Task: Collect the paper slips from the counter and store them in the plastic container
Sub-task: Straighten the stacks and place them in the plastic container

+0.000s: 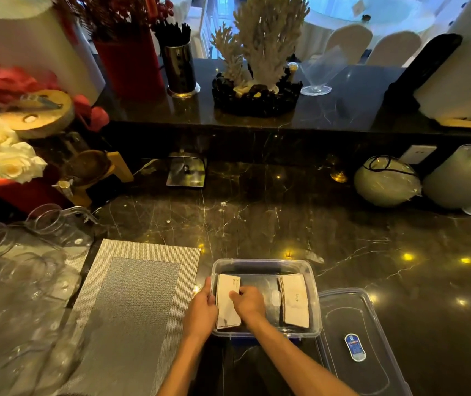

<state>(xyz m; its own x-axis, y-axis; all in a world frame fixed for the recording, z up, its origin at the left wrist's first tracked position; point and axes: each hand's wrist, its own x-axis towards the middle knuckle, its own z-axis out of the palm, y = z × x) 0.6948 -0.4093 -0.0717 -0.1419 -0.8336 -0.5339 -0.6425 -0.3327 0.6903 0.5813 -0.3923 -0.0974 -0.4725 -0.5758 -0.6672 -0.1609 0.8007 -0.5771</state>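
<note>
A clear plastic container (265, 264) stands at the near edge of the dark marble counter. Inside it, a stack of white paper slips (295, 300) lies along the right wall. A second stack of paper slips (227, 312) sits at the left wall. My right hand (250, 301) is inside the container, fingers pinched on that left stack's upper edge. My left hand (201, 310) rests outside against the container's left wall, thumb up along the rim. Whether the left hand grips the stack or only the wall is unclear.
The container's clear lid (357, 347) with a blue label lies to its right. A grey woven placemat (131, 304) lies to the left, with clear glassware (20, 281) beyond it. Flowers (8, 155), a metal napkin holder (185, 170) and wrapped jars (387, 181) line the back.
</note>
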